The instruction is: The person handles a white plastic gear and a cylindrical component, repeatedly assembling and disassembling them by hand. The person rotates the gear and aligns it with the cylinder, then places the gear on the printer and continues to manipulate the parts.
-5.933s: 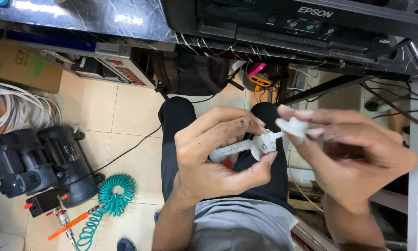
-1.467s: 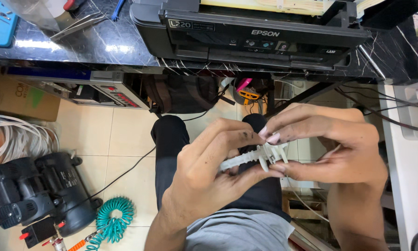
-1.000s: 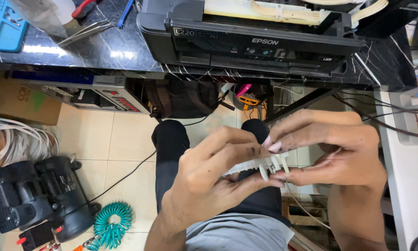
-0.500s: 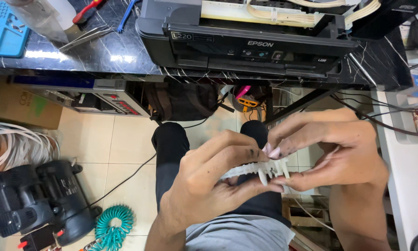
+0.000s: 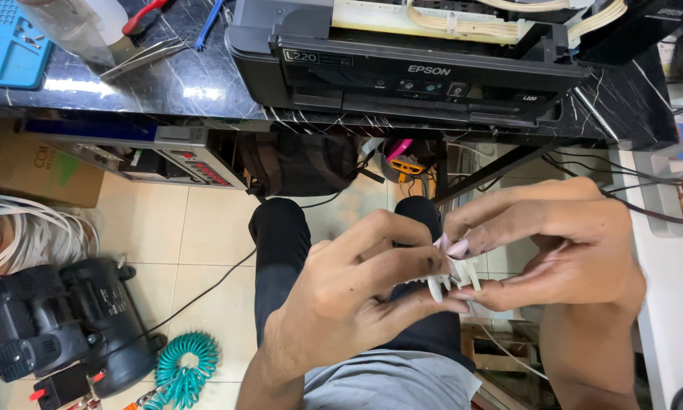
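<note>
White plastic, one small pronged part [image 5: 454, 279], sits pinched between my two hands above my lap. My left hand [image 5: 356, 304] and right hand [image 5: 554, 254] both grip it, fingertips clamped together on it, below one black printer [image 5: 402, 64] on the table [image 5: 182, 83].

A cluttered repair bench and the floor beneath it

A black printer [image 5: 432, 68] with its lid open sits on the dark marble counter [image 5: 182, 83], with tweezers [image 5: 140, 59] and a blue mat [image 5: 7, 42] to its left. Below, on the pale tiled floor [image 5: 159, 228], stand a black air compressor [image 5: 53, 326] (a teal coiled hose [image 5: 186, 372] just beside it), a bundle of white cables [image 5: 22, 235] and a cardboard box [image 5: 34, 171].
</note>
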